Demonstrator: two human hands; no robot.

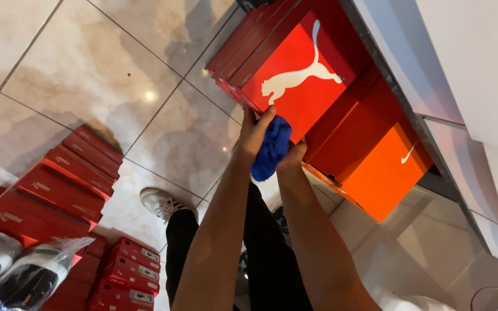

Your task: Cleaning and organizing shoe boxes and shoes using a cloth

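Left hand [256,131] first, since it does the visible work: it sits just left of centre in the frame, fingers curled over the lower edge of the big red shoebox [298,75] and over a bright blue cloth [272,148] that is bunched against the box corner; the grip looks closed, thumb and fingers pinching cloth and cardboard together, probably so the cloth stays put while the box is steadied. Over at the far left of the frame, a stack of red shoeboxes [67,173] stands on the pale tiled floor [87,63], lids level and edges squared, which keeps the pile from sliding; below it, at the lower left corner, a pair of dark shoes in clear plastic bags [12,270] rests on top of more boxes, and a shorter stack of red boxes [128,276] sits beside them. Near the bottom centre a white sneaker [162,203] on the person's foot is planted on the tile. Moving right past the cloth, the right hand [293,156] is mostly hidden behind it and under the box; it seems to support the box from beneath, though I cannot tell how far it is closed. Further right, an orange shoebox [384,167] lies directly under the red one, both pressed against a white cabinet [468,69] along the right edge, which braces the pile.
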